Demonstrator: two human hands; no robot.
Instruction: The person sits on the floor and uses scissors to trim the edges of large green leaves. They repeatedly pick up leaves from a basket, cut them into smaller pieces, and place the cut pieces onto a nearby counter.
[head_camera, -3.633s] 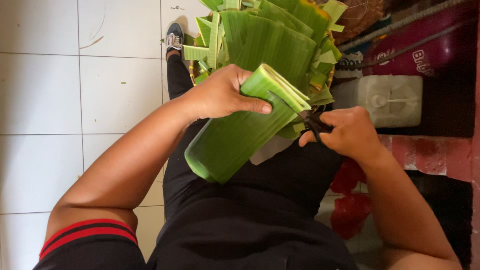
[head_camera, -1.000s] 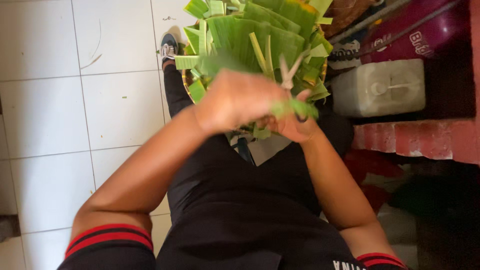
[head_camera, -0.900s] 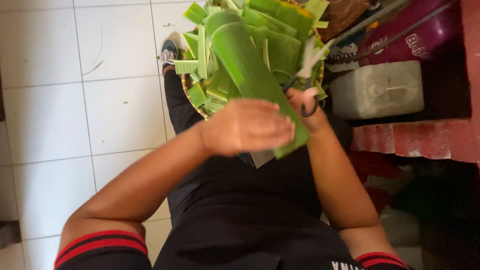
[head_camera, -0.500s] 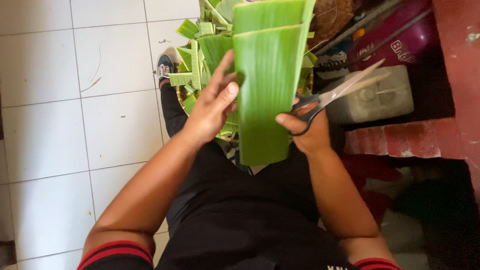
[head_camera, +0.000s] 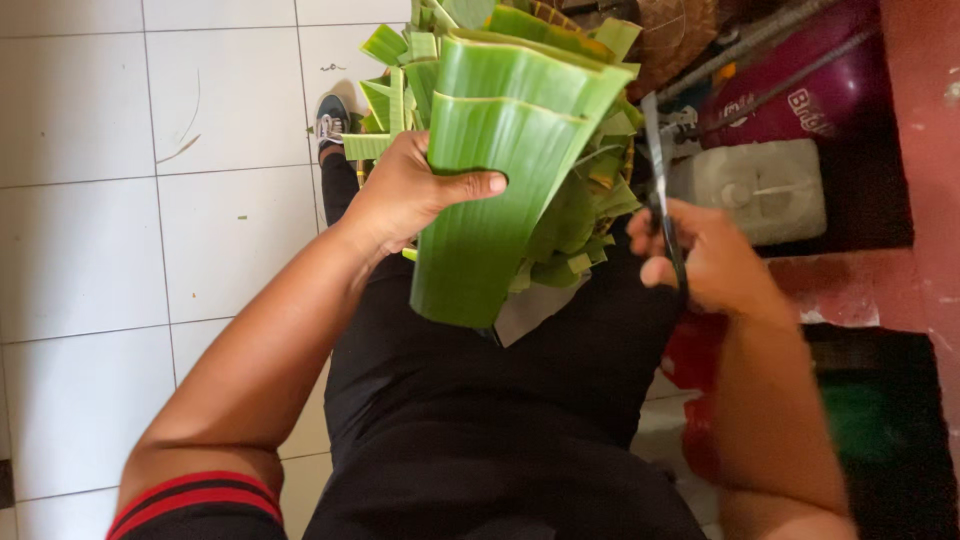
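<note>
Green leaf stack, long axis pointing away, is gripped by the left hand; the right hand, alongside, clasps scissors.

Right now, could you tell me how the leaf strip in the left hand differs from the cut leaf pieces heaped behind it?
The leaf strip is long, broad and whole; the cut leaf pieces are short, narrow scraps. The strip is held up by the left hand, thumb across its face, while the pieces lie loose in a heap. The strip hangs straight; the pieces point every way. Both are the same ribbed green leaf. The right hand holds scissors beside them.
</note>
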